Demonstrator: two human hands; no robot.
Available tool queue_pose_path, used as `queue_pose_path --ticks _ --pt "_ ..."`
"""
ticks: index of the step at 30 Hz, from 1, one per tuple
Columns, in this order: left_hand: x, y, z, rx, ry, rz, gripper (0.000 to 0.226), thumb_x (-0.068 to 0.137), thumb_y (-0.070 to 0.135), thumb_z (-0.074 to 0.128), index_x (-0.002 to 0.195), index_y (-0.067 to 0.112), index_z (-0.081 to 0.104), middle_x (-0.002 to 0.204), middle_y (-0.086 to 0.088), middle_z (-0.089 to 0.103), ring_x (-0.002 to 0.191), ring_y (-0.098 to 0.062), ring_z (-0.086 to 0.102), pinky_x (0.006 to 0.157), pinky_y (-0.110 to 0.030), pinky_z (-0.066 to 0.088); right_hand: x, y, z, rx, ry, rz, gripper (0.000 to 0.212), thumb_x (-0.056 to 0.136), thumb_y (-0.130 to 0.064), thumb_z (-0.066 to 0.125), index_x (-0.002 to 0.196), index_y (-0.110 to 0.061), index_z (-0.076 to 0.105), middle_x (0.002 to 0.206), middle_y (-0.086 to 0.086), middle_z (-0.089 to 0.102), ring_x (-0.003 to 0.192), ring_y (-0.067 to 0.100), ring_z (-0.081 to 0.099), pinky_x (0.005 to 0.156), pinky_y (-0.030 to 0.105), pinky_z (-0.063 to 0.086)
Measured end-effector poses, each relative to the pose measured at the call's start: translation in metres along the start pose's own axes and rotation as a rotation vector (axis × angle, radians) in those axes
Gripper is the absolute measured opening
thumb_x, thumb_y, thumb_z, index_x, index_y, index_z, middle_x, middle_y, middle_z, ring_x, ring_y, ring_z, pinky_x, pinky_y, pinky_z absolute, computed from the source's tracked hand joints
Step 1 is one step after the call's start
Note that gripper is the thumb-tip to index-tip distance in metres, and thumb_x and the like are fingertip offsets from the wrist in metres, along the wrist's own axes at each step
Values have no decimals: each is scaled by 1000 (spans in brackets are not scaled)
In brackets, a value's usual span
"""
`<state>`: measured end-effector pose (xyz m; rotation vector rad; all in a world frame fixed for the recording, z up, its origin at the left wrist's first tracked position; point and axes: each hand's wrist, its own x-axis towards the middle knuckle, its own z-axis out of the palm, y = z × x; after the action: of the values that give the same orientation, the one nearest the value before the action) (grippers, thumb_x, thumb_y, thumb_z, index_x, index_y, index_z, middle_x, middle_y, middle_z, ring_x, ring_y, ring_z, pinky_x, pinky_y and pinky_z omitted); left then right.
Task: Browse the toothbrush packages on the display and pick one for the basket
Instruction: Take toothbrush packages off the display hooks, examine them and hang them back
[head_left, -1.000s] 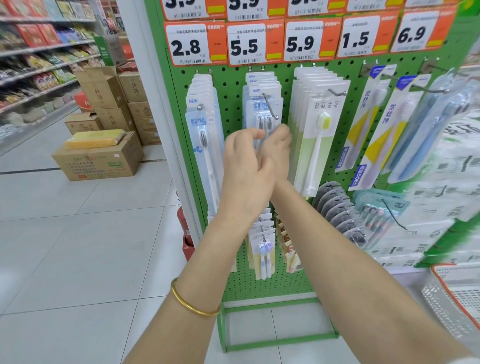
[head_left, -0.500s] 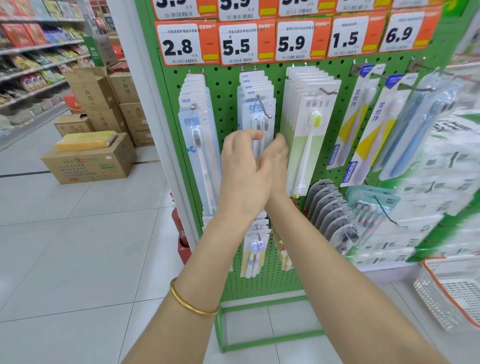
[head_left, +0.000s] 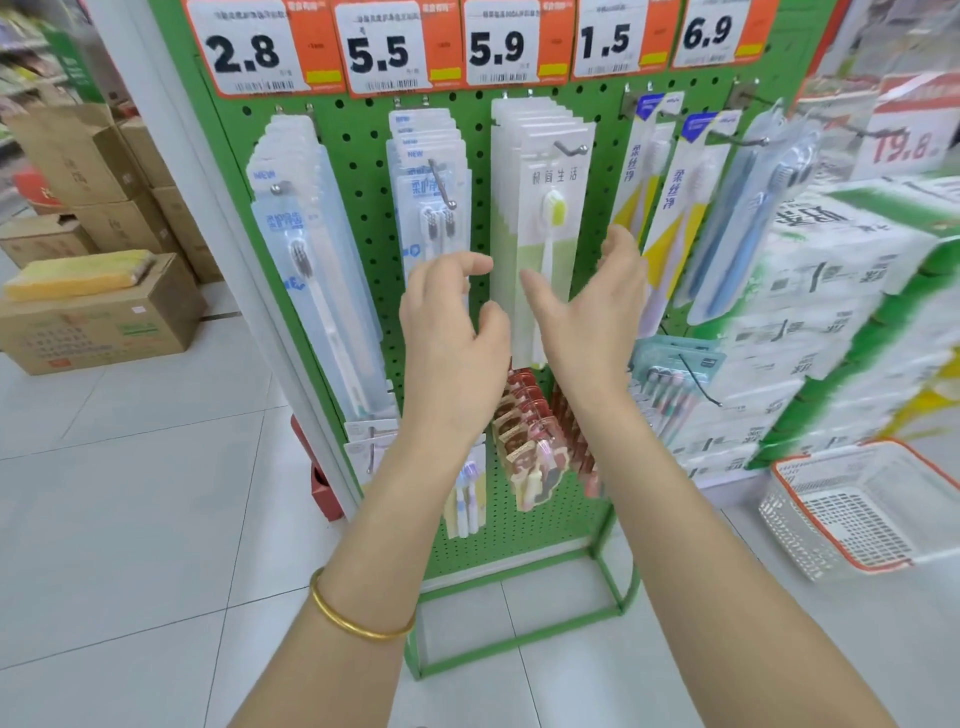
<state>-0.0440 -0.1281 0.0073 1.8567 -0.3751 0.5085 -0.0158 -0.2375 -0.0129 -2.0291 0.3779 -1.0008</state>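
Toothbrush packages hang in rows on a green pegboard display (head_left: 363, 171). In the middle hangs a stack of white-and-green packages (head_left: 540, 171) under the 5.9 tag, with blue twin-brush packages (head_left: 431, 176) under 5.5 to its left. My left hand (head_left: 452, 332) is raised at the left edge of the white-and-green stack, fingers loosely curled, holding nothing. My right hand (head_left: 592, 312) is at the stack's right edge, fingers relaxed, also holding nothing. A white basket (head_left: 810, 519) with an orange rim sits on the floor at the lower right.
More packages hang left under 2.8 (head_left: 311, 270) and right under 1.5 (head_left: 660, 208) and 6.9 (head_left: 743, 228). Smaller packs (head_left: 530, 431) hang on the lower row. Stacked white-and-green goods (head_left: 831, 312) stand on the right. Cardboard boxes (head_left: 93, 322) sit on the tiled floor at left.
My hands have left the blue twin-brush packages, separated, and moved right to either side of the white-and-green stack. The view has shifted closer and rightwards.
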Motion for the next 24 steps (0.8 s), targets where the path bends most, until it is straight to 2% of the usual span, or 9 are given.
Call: queue_pose_path --ticks 2,5,10,13,16,20,24 --pt "2 2 1 -10 -27 10 32 86 0 46 108 22 53 105 15 42 108 -12 47 98 -35 43 10 -4 8 11 -64 34 94 78 -45 72 146 -3 22 144 14 34 135 26 31 106 35 31" --pt "6 2 1 -4 -71 12 30 86 0 47 109 18 55 105 12 43 104 -11 48 94 -31 45 13 -9 20 -39 -76 59 98 75 -51 71 146 -5 21 143 12 35 133 26 34 100 39 36" --pt "12 0 0 -7 -137 12 34 85 1 48 117 13 56 112 5 45 104 -10 47 96 -32 43 20 -14 30 -133 -21 125 79 79 -42 68 137 -5 30 131 10 44 122 28 44 89 42 43" --pt "14 1 -1 -9 -178 12 33 87 3 49 118 15 54 113 6 44 107 -9 47 98 -33 43 21 -13 31 -147 -11 116 64 81 -39 66 126 -5 37 122 9 47 114 28 47 78 36 41" --pt "15 0 -1 -21 -213 16 32 88 3 49 117 16 53 114 6 43 107 -9 48 98 -33 44 18 -11 27 -166 12 113 62 82 -39 66 126 -6 37 123 8 47 114 25 46 75 33 36" --pt "15 0 -1 -47 -245 33 31 87 1 48 110 22 52 111 6 44 101 -6 48 94 -29 45 13 -10 16 -183 77 90 58 79 -42 67 118 -6 43 116 8 50 108 27 47 74 37 41" --pt "14 3 -2 -75 -277 38 31 89 3 47 105 29 48 112 5 45 99 -6 49 91 -25 45 10 -9 8 -193 85 88 60 79 -44 68 119 -6 44 115 6 49 109 24 45 73 31 33"
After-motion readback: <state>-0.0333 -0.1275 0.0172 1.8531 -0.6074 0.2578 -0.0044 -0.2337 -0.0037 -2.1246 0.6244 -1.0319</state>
